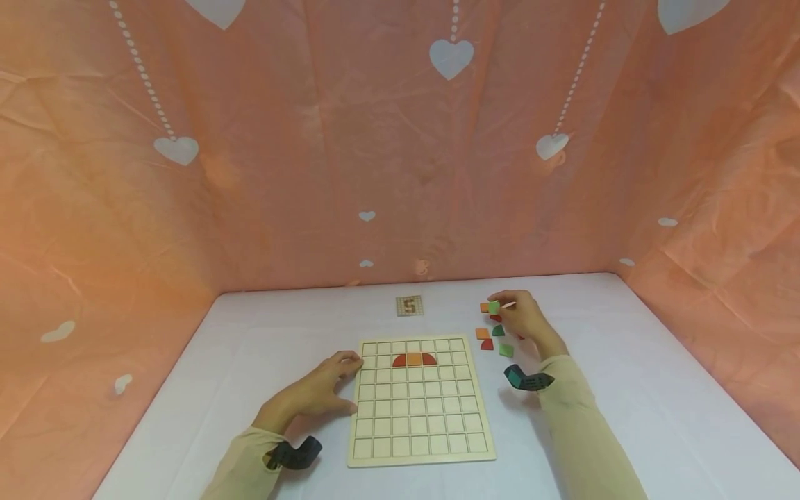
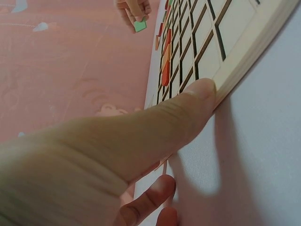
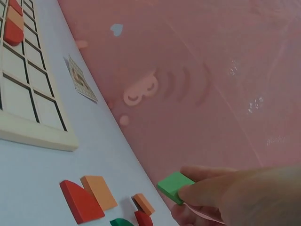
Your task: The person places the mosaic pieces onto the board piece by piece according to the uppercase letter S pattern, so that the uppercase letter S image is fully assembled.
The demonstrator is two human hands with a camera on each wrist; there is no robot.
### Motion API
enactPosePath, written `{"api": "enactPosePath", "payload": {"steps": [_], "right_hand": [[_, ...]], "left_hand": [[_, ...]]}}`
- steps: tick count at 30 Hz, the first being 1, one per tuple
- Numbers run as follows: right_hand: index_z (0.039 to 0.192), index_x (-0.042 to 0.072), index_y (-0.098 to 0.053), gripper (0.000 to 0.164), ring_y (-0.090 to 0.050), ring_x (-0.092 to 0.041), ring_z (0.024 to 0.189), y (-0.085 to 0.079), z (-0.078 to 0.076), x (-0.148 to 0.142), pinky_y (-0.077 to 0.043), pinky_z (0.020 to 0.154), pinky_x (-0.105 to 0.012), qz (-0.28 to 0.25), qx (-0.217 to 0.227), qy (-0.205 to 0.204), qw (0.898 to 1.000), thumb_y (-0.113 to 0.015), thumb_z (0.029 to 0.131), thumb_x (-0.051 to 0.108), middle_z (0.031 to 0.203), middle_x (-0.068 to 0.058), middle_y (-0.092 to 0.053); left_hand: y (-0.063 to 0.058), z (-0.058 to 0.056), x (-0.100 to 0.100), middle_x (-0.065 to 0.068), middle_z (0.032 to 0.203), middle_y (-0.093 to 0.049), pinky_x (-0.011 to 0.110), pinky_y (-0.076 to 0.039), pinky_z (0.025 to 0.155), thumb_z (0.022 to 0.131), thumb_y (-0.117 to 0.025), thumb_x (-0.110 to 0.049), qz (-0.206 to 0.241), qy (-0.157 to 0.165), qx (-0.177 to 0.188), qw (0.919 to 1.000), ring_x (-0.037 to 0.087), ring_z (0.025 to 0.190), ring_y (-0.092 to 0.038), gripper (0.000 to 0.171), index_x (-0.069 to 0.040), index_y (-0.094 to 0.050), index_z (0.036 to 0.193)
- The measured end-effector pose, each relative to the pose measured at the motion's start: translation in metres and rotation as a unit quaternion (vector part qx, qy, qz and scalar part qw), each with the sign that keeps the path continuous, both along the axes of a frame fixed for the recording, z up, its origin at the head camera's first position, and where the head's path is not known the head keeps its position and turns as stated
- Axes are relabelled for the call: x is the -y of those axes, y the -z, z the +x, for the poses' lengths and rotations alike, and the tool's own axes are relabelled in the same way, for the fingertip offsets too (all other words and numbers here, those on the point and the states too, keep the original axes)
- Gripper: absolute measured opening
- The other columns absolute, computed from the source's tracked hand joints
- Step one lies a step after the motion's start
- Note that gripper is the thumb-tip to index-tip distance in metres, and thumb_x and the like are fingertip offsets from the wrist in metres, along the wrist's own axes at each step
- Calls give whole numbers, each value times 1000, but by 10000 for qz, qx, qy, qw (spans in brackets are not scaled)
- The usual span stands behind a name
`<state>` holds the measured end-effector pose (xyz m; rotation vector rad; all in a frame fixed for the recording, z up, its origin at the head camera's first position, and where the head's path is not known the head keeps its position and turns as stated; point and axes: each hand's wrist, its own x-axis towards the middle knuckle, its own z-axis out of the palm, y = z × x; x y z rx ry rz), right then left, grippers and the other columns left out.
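Logger: How far along am I noting us?

Operator: Early, I'm judging. On the grid board [image 1: 417, 390], three tiles are sitting mid-row, second row from the far edge: a red quarter-round [image 1: 400, 360], an orange square [image 1: 414, 359] and another red quarter-round [image 1: 428, 359]. All other cells are showing bare wood.

Logger: And the hands?

Operator: My right hand [image 1: 523, 316] is pinching a light green tile [image 1: 494, 307] between thumb and fingers, above the bench [image 1: 300, 333], off the board's far right. My left hand [image 1: 315, 389] is holding nothing; its fingers and thumb are spreading well apart, touching the board's left edge.

Logger: What's left?

Operator: Loose tiles [image 1: 482, 333] are lying near the right hand, red, orange and green, none of them placed.

Logger: Blind spots?

Operator: The right hand and wrist are covering part of that group (one red bit is just peeking out), so I'm not trusting any count. The pattern card [image 1: 409, 305] is showing a figure too small for reading cell by cell. The right wrist view is cropping the nearest loose tiles.
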<state>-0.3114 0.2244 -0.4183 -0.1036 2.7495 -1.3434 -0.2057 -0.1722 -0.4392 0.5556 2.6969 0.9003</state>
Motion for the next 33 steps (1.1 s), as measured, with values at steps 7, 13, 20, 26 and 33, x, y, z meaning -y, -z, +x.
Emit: {"api": "enactPosePath", "payload": {"steps": [7,13,20,26,33], "right_hand": [[133,-1,-63,35,-64,-31,97,-3,0,9,-55,74,-26,121,-120,-204,9996,-50,101,-1,119,-25,-62],[132,-3,-63,38,-60,-29,89,-2,1,13,-54,70,-28,136,-261,-454,9985,-47,98,-6,113,-24,-61],[126,-5,-66,36,-63,-31,91,-2,1,18,-54,68,-29,198,-750,-911,9928,-52,93,-7,120,-25,-64],[126,-6,-65,34,-62,-30,97,-3,3,22,-58,82,-35,89,-700,-1217,9901,-59,92,-5,121,-25,-63],[124,-6,-66,36,-65,-29,100,-5,4,28,-59,89,-38,-21,-483,-1487,9877,-62,89,-5,124,-25,-64]], "left_hand": [[0,0,0,18,157,-39,60,-29,122,75,-87,-13,-4,-1,-13,10000,44,148,-33,84,4,-47,147],[0,0,1,18,157,-39,61,-30,121,76,-87,-13,-4,44,-26,10000,45,147,-33,83,4,-47,147],[1,1,0,16,156,-40,60,-30,122,75,-87,-14,-46,-20,-56,10000,42,148,-33,83,4,-48,147],[1,2,0,17,156,-40,60,-30,122,76,-87,-15,-31,-6,-71,10000,42,148,-34,83,4,-48,147],[1,1,0,17,156,-40,59,-30,122,76,-87,-14,-36,10,-58,10000,42,148,-33,83,4,-48,147]]}}
